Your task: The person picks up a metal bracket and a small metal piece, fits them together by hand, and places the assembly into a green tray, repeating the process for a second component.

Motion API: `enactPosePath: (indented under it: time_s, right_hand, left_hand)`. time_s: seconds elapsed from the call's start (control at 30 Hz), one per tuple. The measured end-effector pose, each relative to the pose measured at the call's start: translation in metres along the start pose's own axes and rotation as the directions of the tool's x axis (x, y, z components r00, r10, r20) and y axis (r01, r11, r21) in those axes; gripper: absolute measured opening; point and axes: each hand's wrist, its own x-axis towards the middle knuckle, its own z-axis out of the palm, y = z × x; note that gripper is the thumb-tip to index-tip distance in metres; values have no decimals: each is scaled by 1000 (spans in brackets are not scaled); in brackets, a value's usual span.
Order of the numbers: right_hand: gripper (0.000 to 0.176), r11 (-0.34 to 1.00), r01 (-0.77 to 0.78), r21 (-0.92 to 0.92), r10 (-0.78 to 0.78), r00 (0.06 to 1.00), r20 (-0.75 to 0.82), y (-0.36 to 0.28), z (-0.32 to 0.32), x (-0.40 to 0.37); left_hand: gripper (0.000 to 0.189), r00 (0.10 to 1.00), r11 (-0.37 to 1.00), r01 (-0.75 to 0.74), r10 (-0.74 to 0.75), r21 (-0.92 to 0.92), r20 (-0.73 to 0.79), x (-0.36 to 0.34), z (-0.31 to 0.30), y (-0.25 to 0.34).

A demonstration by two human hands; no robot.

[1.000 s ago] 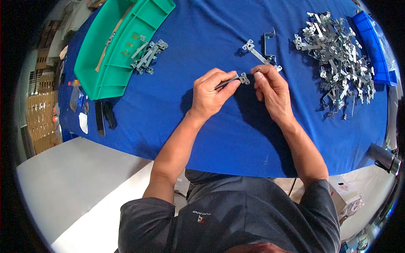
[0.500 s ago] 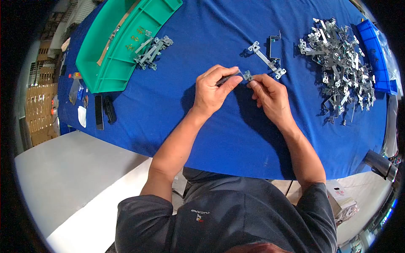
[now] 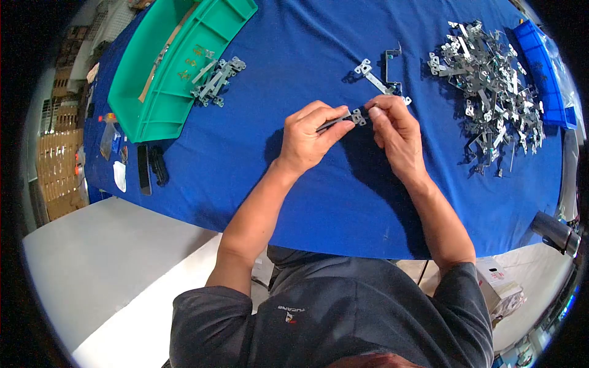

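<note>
My left hand (image 3: 308, 136) is closed on a metal bracket (image 3: 358, 116), thumb and fingers pinching its bar, with the flat holed end sticking out to the right. Beside that end, my right hand (image 3: 396, 130) is closed in a pinch of thumb and forefinger. Something small and dark shows at its fingertips, too small to name. Just beyond the right hand lie a loose silver bracket (image 3: 372, 78), partly covered by the fingers, and a dark U-shaped bracket (image 3: 386, 66).
A large heap of brackets (image 3: 491, 92) lies on the right beside a blue bin (image 3: 544, 76). At the left a green bin (image 3: 161, 116) stands near a smaller bracket pile (image 3: 218, 81). A phone (image 3: 144, 170) rests near the left edge of the blue cloth (image 3: 294, 214).
My right hand has drawn slightly away from the bracket's end, its fingertips raised, and more of that end now shows. My left hand keeps its hold. The whole view has shifted slightly.
</note>
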Motion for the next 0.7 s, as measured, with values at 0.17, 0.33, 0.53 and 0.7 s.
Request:
enactPosePath:
  time_s: [0.17, 0.33, 0.53, 0.7]
  right_hand:
    - [18, 981, -186, -52, 190, 977, 95, -12, 1, -3]
    - [19, 971, -74, -226, 106, 986, 133, -8, 1, -4]
    - [16, 967, -112, -231, 142, 983, 120, -10, 2, -4]
    - [17, 967, -97, -237, 131, 983, 130, -9, 2, -4]
  left_hand:
    - [22, 975, 974, 151, -174, -167, -139, -1, 0, -9]
    - [23, 977, 974, 157, -177, -164, -117, -1, -1, -7]
    - [23, 982, 982, 131, -148, -139, -120, 0, -1, -7]
    - [22, 989, 994, 95, -100, -53, -113, 0, -2, -3]
